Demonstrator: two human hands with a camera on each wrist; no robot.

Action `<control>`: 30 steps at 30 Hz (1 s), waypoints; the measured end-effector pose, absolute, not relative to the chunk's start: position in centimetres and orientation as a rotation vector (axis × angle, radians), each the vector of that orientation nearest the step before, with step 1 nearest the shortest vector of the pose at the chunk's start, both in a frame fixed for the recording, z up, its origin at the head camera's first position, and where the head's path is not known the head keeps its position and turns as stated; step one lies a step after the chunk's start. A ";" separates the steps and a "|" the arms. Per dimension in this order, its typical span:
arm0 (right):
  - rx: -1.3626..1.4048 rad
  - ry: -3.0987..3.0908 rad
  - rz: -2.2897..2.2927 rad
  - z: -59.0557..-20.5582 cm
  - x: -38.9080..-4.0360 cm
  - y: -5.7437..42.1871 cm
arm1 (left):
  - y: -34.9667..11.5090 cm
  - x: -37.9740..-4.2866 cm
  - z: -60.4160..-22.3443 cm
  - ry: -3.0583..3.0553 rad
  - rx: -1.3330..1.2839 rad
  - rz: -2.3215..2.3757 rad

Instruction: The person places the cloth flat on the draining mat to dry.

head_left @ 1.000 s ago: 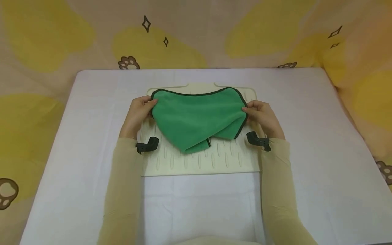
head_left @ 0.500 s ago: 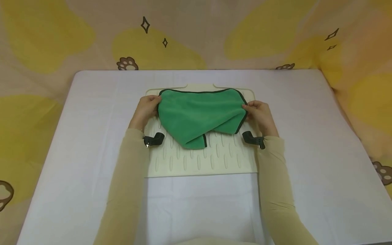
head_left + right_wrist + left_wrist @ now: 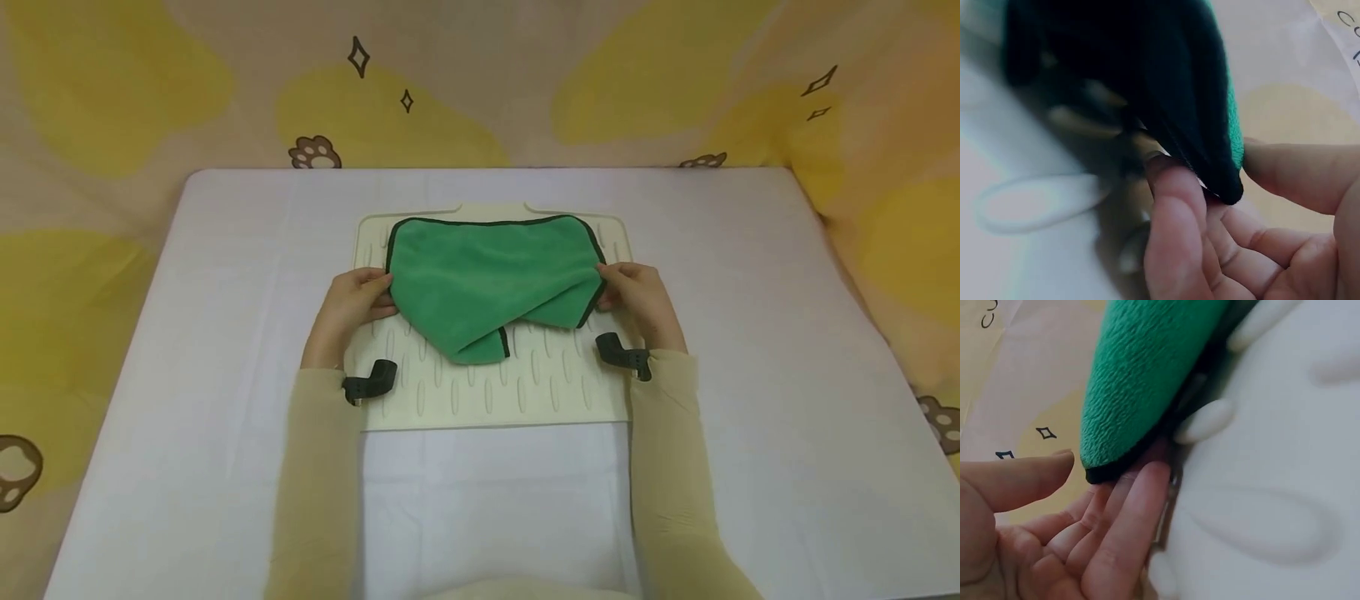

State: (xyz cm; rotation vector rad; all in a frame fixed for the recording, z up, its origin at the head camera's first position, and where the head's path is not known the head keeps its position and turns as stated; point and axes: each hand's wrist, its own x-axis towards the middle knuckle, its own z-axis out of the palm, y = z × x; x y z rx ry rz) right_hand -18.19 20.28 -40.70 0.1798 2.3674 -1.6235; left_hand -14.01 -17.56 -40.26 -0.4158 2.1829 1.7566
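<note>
A green cloth (image 3: 487, 267) with a dark bound edge lies over a cream ribbed mat (image 3: 487, 400), its lower part folded into a slanting crease. My left hand (image 3: 358, 300) is at the cloth's left edge. In the left wrist view that hand's thumb stands apart from the cloth (image 3: 1141, 381), while its fingers reach under the dark edge. On the opposite side my right hand (image 3: 636, 292) pinches the right edge. The right wrist view has the thumb against the green face of the cloth (image 3: 1235, 125) and the fingers beneath; part of the fingers is hidden.
The mat rests on a table with a white cover (image 3: 750, 375). A patterned yellow and pink curtain (image 3: 525, 83) stands along the back and sides. Black wrist cameras (image 3: 375, 382) are strapped at both sleeve ends.
The left hand has shifted inward and then down along the cloth's left edge, and its thumb is now off the cloth. That edge lies further right. The right hand has moved slightly down.
</note>
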 end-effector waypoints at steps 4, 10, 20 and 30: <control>0.095 2.325 -1.585 -40.5 -17.2 20.8 | -17.2 -13.2 -40.4 2.182 -0.363 1.812; -0.157 2.166 -1.518 -40.9 -16.1 22.0 | -17.5 -12.5 -41.0 2.146 -0.263 1.859; -0.289 2.221 -1.381 -41.0 -16.0 22.1 | -18.1 -12.3 -41.9 2.136 -0.174 1.882; -0.326 2.252 -1.421 -41.2 -16.3 21.4 | -18.1 -12.3 -41.7 2.154 -0.150 1.841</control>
